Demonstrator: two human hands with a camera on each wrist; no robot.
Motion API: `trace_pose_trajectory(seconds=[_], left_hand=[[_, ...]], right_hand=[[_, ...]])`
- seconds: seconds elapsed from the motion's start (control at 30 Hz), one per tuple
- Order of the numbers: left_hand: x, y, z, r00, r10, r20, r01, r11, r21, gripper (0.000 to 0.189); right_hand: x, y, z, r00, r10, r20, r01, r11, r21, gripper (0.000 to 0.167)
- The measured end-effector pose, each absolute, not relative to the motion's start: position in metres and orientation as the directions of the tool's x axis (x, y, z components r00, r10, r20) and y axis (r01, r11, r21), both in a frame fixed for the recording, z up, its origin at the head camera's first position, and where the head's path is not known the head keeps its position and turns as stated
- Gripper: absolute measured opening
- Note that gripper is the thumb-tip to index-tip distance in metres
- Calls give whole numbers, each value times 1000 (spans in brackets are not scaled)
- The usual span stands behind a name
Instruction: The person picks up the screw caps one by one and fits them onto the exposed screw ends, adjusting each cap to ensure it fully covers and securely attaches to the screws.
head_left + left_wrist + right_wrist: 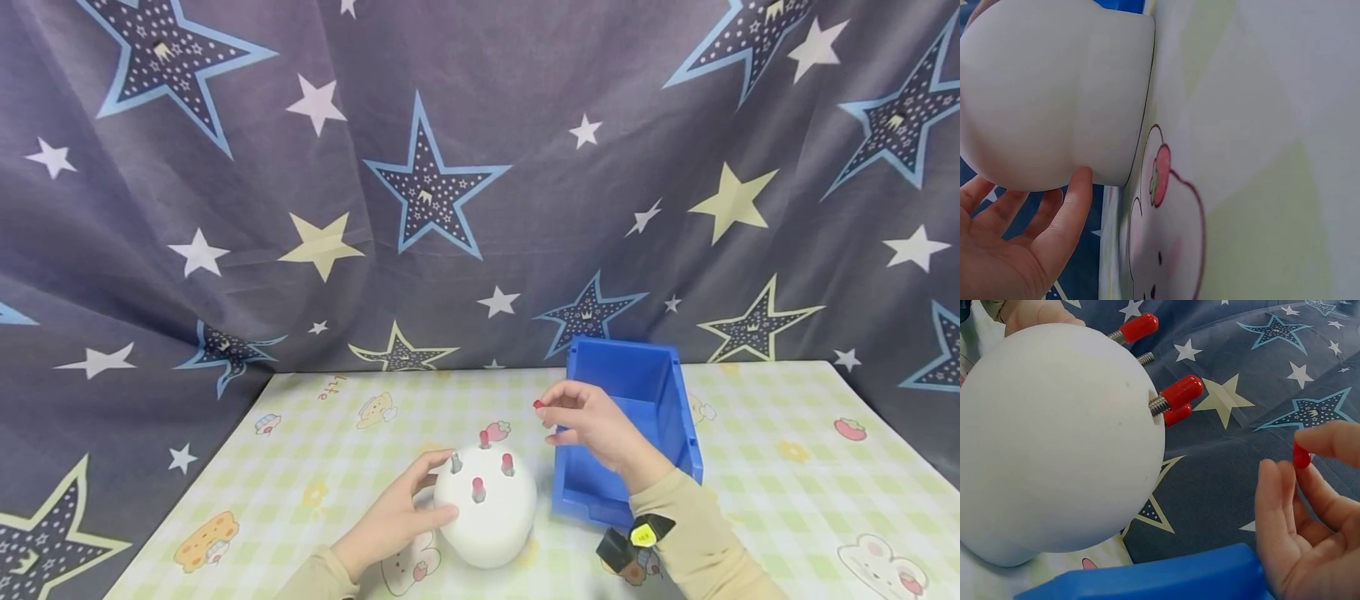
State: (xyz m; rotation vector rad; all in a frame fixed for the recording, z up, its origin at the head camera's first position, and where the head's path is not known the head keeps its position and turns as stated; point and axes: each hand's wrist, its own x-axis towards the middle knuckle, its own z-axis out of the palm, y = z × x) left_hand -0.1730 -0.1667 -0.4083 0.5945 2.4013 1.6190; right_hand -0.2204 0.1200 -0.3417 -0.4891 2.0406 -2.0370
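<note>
A white rounded dome (491, 529) sits on the table, with several threaded bolts standing up from its top. Red caps cover three of them, such as the front one (478, 486); one bolt (455, 463) is bare metal. My left hand (397, 512) holds the dome's left side, thumb in front and fingers behind. In the left wrist view its fingertips touch the white wall. Over the left edge of the blue bin, my right hand (592, 425) pinches a small red cap (1301, 456) between thumb and index finger, off to the right of the dome.
The blue bin (686, 425) stands at the right of the dome, under my right forearm. A checked cloth with cartoon prints (787, 500) covers the table. Behind the table's back edge hangs a dark star-patterned curtain (450, 308).
</note>
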Motion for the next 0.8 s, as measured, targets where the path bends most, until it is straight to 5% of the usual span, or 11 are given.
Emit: trace_pose_trajectory(seconds=[0.8], left_hand=[[-173,-168,-409,-897,437,62,218,317,923,61]], right_hand=[[-209,138,-329,-903,-417,105,-182,149,-972,16]])
